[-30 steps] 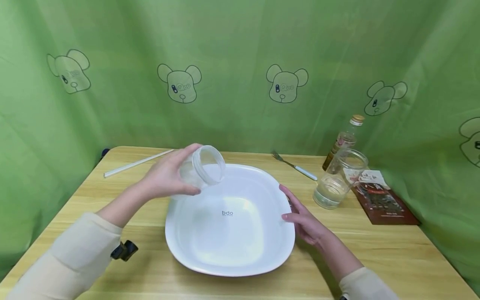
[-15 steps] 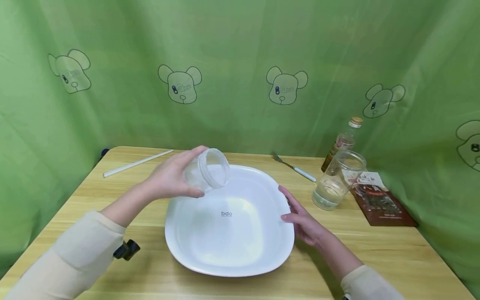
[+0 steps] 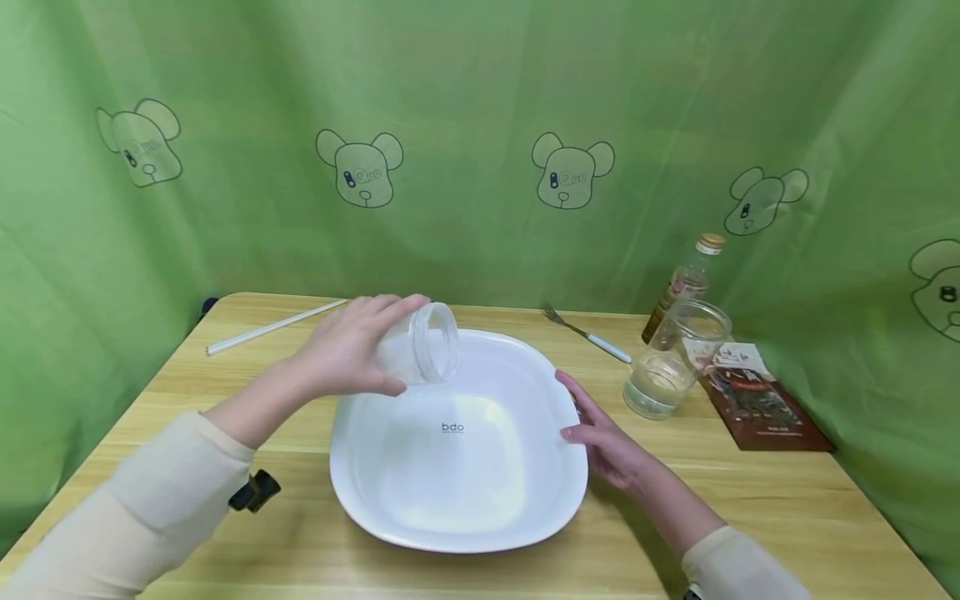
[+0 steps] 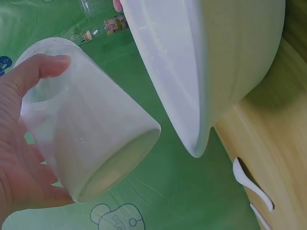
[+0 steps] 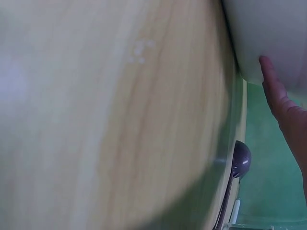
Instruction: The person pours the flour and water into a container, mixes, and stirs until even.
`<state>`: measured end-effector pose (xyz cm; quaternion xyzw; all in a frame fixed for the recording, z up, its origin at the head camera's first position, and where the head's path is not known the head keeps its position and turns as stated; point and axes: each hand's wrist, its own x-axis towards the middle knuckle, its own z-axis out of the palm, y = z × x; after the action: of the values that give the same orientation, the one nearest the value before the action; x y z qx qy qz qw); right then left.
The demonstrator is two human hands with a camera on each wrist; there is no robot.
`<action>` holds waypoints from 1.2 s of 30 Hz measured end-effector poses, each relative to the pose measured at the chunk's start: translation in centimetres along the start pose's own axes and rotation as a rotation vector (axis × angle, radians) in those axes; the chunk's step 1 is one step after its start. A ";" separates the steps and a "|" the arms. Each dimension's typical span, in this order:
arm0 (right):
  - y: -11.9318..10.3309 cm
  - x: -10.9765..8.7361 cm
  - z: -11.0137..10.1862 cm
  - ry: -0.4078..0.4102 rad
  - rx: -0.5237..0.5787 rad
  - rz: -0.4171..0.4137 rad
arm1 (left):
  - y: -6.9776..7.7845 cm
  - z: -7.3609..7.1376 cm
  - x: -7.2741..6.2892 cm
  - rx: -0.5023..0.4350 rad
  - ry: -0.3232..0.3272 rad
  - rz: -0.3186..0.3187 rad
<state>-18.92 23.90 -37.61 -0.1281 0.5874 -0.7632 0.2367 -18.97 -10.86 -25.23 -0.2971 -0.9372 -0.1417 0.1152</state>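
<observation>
My left hand (image 3: 341, 350) grips a clear jar (image 3: 416, 346) round its side and holds it tipped, mouth to the right, over the far left part of a white basin (image 3: 457, 533). Whitish contents show through the wall of the jar (image 4: 91, 124) in the left wrist view, and its base points toward that camera. On the basin's right rim my right hand (image 3: 611, 446) holds on, thumb at the inner edge and fingers along the outside. The right wrist view shows part of that hand (image 5: 280, 100) against the basin's outer wall (image 5: 268, 33).
Right of the basin stand a glass (image 3: 660, 375) with clear liquid and a corked bottle (image 3: 678, 287), beside a dark red packet (image 3: 768, 408). A fork (image 3: 588, 333) and a white stick (image 3: 273, 327) lie behind. Wrist views add a white spoon (image 4: 250, 182) and a dark ladle (image 5: 241, 158).
My left hand has shifted slightly right and turned the jar, so its mouth now faces more sideways to the right. The right hand stays on the basin's rim.
</observation>
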 end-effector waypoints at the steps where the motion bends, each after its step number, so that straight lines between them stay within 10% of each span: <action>1: 0.0 0.0 0.0 0.000 0.000 -0.002 | 0.1 -0.1 0.0 0.015 -0.002 0.007; 16: 0.3 0.0 -0.2 -0.001 0.001 -0.002 | 0.5 -0.4 0.7 0.338 0.045 0.130; 36: 0.2 -0.1 -0.2 0.007 0.010 0.006 | 1.1 -0.4 1.1 0.467 0.047 0.223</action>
<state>-18.92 24.05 -37.88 -0.1225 0.5847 -0.7659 0.2377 -19.20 -9.53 -24.33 -0.3605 -0.9030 0.0852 0.2175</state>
